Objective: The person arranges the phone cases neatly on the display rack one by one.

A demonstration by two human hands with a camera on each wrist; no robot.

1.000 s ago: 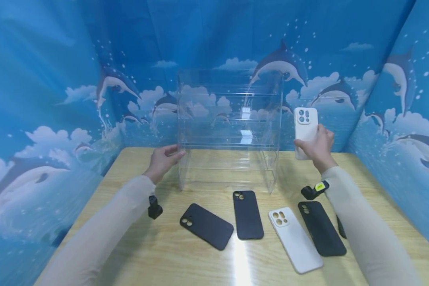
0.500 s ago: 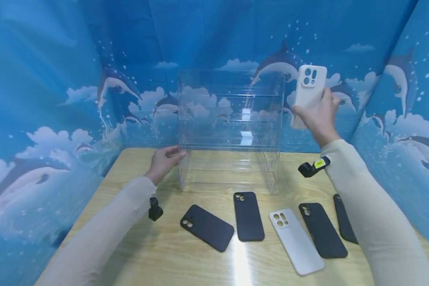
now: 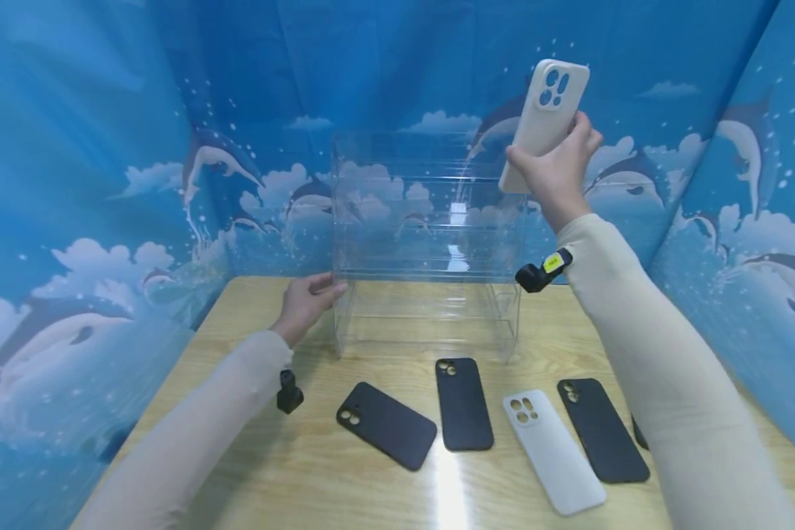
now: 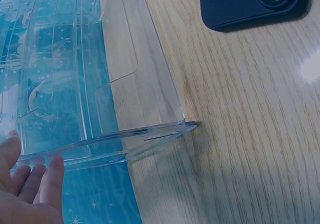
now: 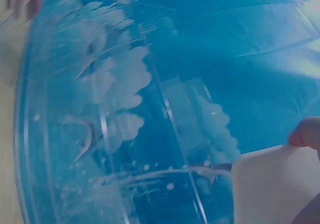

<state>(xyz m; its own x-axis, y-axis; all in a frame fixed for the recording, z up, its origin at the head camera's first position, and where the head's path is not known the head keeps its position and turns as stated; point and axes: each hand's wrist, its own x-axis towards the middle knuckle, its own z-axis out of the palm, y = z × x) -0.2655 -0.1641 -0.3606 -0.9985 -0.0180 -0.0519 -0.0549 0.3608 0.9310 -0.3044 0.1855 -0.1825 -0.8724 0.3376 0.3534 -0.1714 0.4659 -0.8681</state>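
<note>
My right hand [image 3: 559,168] holds a white phone case [image 3: 539,121] upright and slightly tilted, thumb on one edge and fingers on the other. It is high up, level with the top right of a clear acrylic display rack [image 3: 430,276]. In the right wrist view, a corner of the white case [image 5: 272,184] shows beside the clear tiers. My left hand [image 3: 305,305] grips the rack's left side; in the left wrist view, its thumb and fingertips [image 4: 54,171] lie on either side of the clear panel edge.
On the wooden table before the rack lie a black phone case [image 3: 387,427], a second black case [image 3: 465,405], another white case [image 3: 556,456] and a third black case [image 3: 604,434]. My right sleeve mostly covers one more dark case. Dolphin-print cloth walls enclose the table.
My right hand has raised the white phone case from beside the rack to its top, lately shifting left and tilting it. The left hand stays at the rack's left side.
</note>
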